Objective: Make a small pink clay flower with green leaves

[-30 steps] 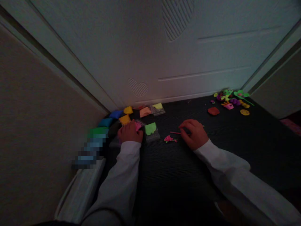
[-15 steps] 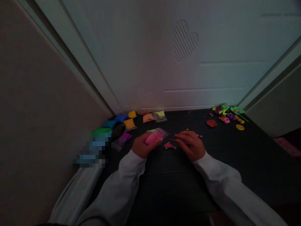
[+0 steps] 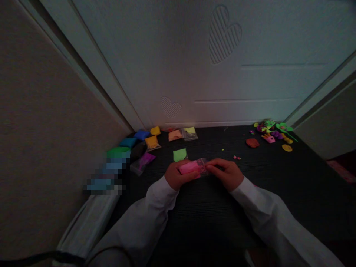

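Note:
A small clear bag of pink clay (image 3: 191, 167) is held just above the dark ribbed mat (image 3: 211, 215). My left hand (image 3: 175, 175) is closed round the bag's left end. My right hand (image 3: 226, 173) pinches the clear right end of the same bag, fingers pressed together. Both arms wear white sleeves. A green clay bag (image 3: 179, 154) lies flat on the mat just beyond my left hand.
Several coloured clay bags (image 3: 144, 142) lie in a cluster at the back left by the wall. Small clay shapes (image 3: 271, 131) and a red lump (image 3: 252, 142) sit at the back right. A white door (image 3: 211, 66) with heart reliefs closes off the far side.
My left hand lifted the pink clay bag from the cluster at the left and carried it to the middle. My right hand left the thin pink stick and took the bag's other end.

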The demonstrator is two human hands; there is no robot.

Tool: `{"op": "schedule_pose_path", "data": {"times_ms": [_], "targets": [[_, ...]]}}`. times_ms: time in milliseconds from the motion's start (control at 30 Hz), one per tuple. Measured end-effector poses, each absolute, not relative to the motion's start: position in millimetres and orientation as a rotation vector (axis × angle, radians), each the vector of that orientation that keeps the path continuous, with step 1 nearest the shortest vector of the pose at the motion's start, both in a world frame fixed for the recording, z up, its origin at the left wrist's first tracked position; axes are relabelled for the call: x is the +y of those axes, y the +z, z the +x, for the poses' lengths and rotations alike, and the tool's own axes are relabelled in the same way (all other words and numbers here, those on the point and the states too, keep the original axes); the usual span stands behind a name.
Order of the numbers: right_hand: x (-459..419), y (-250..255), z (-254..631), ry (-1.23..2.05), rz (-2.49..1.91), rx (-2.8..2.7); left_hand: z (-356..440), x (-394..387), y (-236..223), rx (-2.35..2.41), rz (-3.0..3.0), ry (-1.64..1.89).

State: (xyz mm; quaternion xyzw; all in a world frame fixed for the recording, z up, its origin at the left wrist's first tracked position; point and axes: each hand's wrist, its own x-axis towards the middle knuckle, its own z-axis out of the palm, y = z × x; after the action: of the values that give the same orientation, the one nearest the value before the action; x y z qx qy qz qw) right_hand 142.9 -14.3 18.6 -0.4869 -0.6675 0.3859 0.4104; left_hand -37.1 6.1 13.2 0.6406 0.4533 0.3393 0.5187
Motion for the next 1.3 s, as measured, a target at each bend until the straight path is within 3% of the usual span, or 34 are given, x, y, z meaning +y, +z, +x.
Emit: {"op": "schedule_pose_path", "data": {"times_ms": [167,333,433,667,1033,1300], "targets": [[-12,18,145,1.213,-1.215,-1.448,-37,16,0,0.943,1.331,1.029],[-15,20,143,0.981,-1.268,-1.451,-36,13,-4,1.245,1.688,1.506],[-20,22,138,0.692,-1.248,-1.637,-33,3,-1,1.12,1.914,1.318],[-20,12,130,0.258,-1.132,-2.014,-25,-6,12,1.029,1.644,1.091],[-21,19,131,0.446,-1.095,-1.925,-28,-4,20,1.118,1.722,0.976],[-22,14,132,0.4,-1.224,-1.706,-32,-7,16,1.086,1.864,0.981]]}}
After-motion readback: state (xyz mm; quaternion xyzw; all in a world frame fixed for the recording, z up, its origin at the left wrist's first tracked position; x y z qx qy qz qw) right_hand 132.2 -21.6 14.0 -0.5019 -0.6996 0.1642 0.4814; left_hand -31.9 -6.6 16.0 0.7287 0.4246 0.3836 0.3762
